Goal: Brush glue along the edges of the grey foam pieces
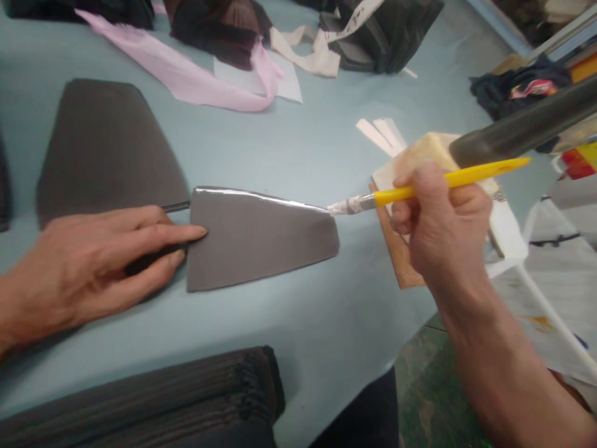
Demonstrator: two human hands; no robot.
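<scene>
A dark grey tapered panel (261,242) lies flat on the table. A wet-looking white line runs along its far edge. My left hand (112,261) lies palm down at the panel's wide end, its outstretched index fingertip pressing on the surface and the thumb apart. Beside that hand shows a thin black strip (176,206); whether the fingers touch it I cannot tell. My right hand (443,211) is closed around a yellow-handled brush (485,172). The brush's white-coated bristles touch the panel's narrow far corner.
A larger dark panel (107,149) lies at the left. In front is a stack of dark pieces (140,398). Pink cloth (186,74) and another dark stack (382,37) lie at the back. A pale block (431,149) and a dark tube (522,121) are behind my right hand.
</scene>
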